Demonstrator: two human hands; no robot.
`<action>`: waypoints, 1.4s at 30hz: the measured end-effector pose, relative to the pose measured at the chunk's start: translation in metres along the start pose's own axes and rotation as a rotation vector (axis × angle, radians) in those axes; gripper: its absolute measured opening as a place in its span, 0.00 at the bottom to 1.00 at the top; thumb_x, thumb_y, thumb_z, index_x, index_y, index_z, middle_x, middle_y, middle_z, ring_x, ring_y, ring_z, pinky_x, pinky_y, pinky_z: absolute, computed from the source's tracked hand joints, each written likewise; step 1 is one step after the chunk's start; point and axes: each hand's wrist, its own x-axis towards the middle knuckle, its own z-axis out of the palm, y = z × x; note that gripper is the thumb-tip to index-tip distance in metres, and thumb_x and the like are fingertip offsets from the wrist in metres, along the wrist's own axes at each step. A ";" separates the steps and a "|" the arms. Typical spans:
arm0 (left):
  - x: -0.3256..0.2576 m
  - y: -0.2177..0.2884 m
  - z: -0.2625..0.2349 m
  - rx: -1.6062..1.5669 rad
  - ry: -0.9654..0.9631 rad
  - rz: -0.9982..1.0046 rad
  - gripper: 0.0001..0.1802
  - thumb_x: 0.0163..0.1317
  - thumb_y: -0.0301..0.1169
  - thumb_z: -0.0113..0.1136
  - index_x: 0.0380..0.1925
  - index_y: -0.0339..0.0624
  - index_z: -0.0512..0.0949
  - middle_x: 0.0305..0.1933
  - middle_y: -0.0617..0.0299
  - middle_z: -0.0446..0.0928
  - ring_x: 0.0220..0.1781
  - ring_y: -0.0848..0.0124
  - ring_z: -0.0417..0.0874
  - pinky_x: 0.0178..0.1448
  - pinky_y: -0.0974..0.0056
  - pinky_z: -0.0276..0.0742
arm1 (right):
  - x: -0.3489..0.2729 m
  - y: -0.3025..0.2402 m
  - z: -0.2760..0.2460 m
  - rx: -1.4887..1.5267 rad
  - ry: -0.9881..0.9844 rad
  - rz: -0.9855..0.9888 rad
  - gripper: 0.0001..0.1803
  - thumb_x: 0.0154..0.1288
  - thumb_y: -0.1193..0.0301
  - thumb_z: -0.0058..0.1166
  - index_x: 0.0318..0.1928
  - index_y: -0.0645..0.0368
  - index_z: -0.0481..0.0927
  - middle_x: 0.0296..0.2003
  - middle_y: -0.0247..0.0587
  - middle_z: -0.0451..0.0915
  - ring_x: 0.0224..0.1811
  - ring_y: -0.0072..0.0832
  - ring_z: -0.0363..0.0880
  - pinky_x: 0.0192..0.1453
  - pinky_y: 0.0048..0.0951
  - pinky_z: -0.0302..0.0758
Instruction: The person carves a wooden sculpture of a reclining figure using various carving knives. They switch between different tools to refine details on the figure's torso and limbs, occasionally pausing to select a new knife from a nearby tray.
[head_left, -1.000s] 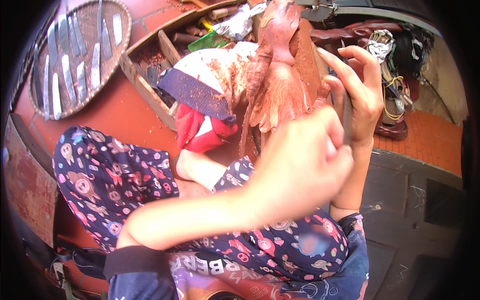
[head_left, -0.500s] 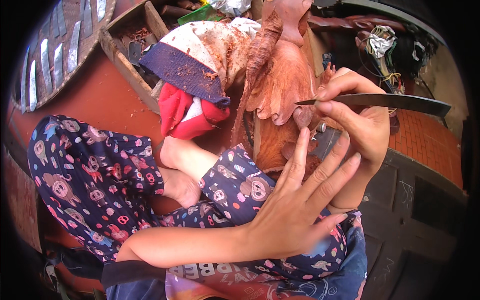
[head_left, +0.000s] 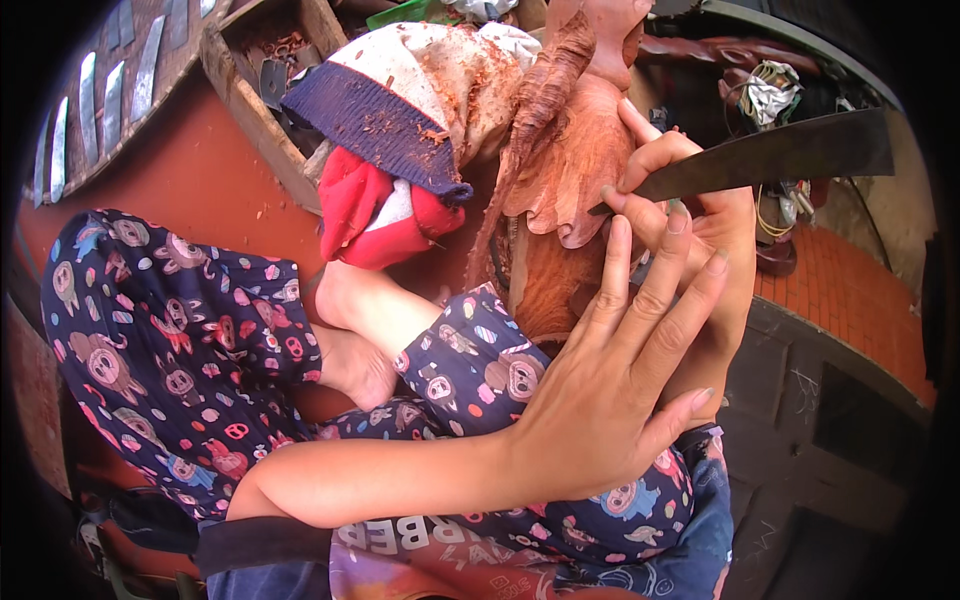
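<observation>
My right hand point(head_left: 705, 195) pinches a flat dark metal blade point(head_left: 790, 155) between thumb and fingers. Its narrow tip points left, close to the scalloped lower edge of a reddish wood carving point(head_left: 575, 160); whether it touches the wood I cannot tell. The blade's wide end sticks out to the right. My left hand point(head_left: 610, 385) crosses in front, palm down with fingers spread, and holds nothing. Its fingertips reach up just below the right hand, overlapping it in view. The carving stands upright between my legs and the back of the work area, with a twisted, ridged piece along its left side.
A woven tray point(head_left: 100, 160) at far left carries several metal blades. Beside it stands a wooden box point(head_left: 255, 130) with shavings. A shaving-covered cloth point(head_left: 400, 110) and red fabric point(head_left: 365, 215) lie left of the carving. A dark panel point(head_left: 800, 430) is at right, near cables.
My right hand has shifted slightly left, and the blade has turned to show more of its flat face, its wide end higher. The left hand has moved up a little, still spread.
</observation>
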 end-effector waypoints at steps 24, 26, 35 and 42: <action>0.017 -0.001 -0.003 -0.076 0.080 -0.019 0.51 0.62 0.29 0.61 0.78 0.28 0.42 0.81 0.25 0.33 0.80 0.22 0.38 0.81 0.38 0.47 | 0.010 -0.010 -0.001 -0.300 -0.042 0.018 0.09 0.50 0.80 0.69 0.33 0.71 0.84 0.28 0.46 0.84 0.38 0.33 0.90 0.63 0.36 0.81; 0.005 0.007 -0.006 -0.093 0.047 -0.065 0.51 0.62 0.29 0.61 0.78 0.27 0.41 0.81 0.25 0.33 0.80 0.22 0.38 0.81 0.38 0.47 | 0.007 -0.007 -0.003 -0.274 -0.113 0.031 0.08 0.51 0.80 0.68 0.33 0.70 0.84 0.29 0.45 0.84 0.41 0.34 0.91 0.59 0.35 0.83; 0.011 0.004 -0.012 -0.078 0.084 -0.088 0.51 0.64 0.31 0.60 0.77 0.24 0.40 0.80 0.23 0.33 0.80 0.22 0.39 0.82 0.39 0.45 | 0.015 -0.010 0.001 -0.337 -0.132 0.030 0.06 0.53 0.81 0.66 0.32 0.69 0.83 0.28 0.43 0.85 0.32 0.31 0.88 0.61 0.37 0.82; 0.022 -0.003 -0.013 -0.111 0.092 -0.036 0.50 0.65 0.32 0.58 0.77 0.23 0.41 0.81 0.25 0.35 0.81 0.25 0.39 0.82 0.39 0.44 | 0.017 -0.016 0.003 -0.319 -0.007 0.082 0.08 0.54 0.80 0.67 0.35 0.69 0.84 0.30 0.42 0.85 0.33 0.27 0.86 0.59 0.35 0.82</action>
